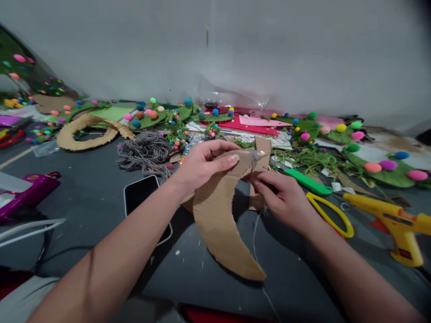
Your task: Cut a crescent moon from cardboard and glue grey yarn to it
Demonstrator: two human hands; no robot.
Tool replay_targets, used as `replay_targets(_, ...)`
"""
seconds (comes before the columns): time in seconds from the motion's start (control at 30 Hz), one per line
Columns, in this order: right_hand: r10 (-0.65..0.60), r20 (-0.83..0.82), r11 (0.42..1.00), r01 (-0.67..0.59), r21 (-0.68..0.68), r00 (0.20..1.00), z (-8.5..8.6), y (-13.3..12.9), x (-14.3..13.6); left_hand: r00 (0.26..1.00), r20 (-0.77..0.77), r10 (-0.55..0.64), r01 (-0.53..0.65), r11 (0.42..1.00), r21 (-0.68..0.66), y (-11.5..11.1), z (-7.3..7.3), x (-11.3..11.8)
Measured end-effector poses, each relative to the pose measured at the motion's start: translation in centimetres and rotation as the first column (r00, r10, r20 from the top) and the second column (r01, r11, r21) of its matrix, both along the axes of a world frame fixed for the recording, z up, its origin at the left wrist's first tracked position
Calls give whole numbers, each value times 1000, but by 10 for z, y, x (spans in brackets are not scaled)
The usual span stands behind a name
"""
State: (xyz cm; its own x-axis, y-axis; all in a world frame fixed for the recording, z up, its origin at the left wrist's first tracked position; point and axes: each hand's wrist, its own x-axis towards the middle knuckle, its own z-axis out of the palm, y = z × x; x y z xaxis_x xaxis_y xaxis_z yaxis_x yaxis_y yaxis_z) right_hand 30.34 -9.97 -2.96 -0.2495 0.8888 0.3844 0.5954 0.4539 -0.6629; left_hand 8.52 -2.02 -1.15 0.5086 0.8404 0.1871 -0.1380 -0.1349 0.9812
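Our left hand (215, 159) pinching curved cardboard (218, 215); our right hand (279, 195) closed at its inner edge, exact hold unclear; string (255, 237) alongside.

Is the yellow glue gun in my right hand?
No, the yellow glue gun lies on the table, while your right hand is at the cardboard crescent.

phone (139, 194) partly hidden by left forearm (134, 231); yellow glue gun (384, 210) cut off at right

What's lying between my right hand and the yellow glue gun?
The head view shows a yellow loop handle between your right hand and the glue gun, with a green tool beyond it.
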Motion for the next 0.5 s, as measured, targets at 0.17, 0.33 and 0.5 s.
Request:
replay_targets(0.17,-57,-69,995,51,-88,996,3,9,14,984,-114,-134,133,991,-16,-8,2,3)
replay_targets(0.33,-123,-58,983,113,-148,991,15,9,24,920,-314,-233,246,969,2,-16,-1,11)
replay_targets(0.5,-170,106,985,166,46,980,24,0,18,911,-393,-125,147,989,26,-17,-4,16)
